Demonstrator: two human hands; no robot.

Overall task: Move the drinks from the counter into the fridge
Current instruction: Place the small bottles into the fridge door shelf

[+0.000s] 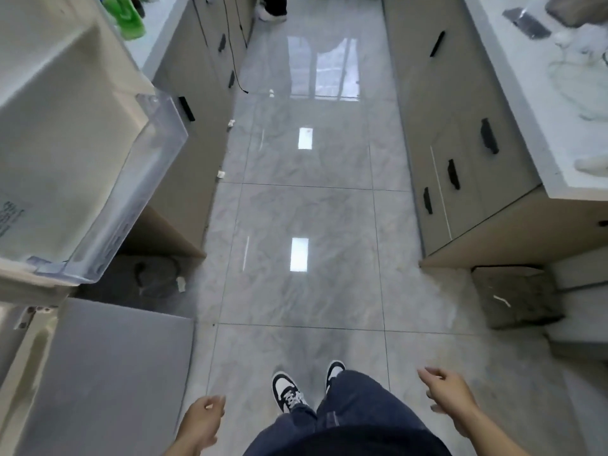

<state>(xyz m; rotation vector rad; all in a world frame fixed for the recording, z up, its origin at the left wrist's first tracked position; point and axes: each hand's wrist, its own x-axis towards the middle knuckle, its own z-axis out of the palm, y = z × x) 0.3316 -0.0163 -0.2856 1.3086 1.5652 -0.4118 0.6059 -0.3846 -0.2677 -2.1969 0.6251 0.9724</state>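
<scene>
The fridge door [59, 159] stands swung open at the left, its clear plastic door shelf [141, 179] holding nothing I can see. Green drink bottles [130, 19] stand on the left counter [161, 31] at the far top left, partly cut off by the frame. My left hand [202, 421] hangs low at the bottom, fingers loosely curled, holding nothing. My right hand [449, 398] is out to the right at hip height, fingers relaxed, also holding nothing. Both hands are far from the bottles.
A glossy tiled aisle [306, 209] runs ahead between two rows of cabinets [460, 143] with black handles. The right counter [559, 93] carries white items and a dark packet. Another person's feet [273, 9] stand at the far end. A grey bag [516, 297] lies at right.
</scene>
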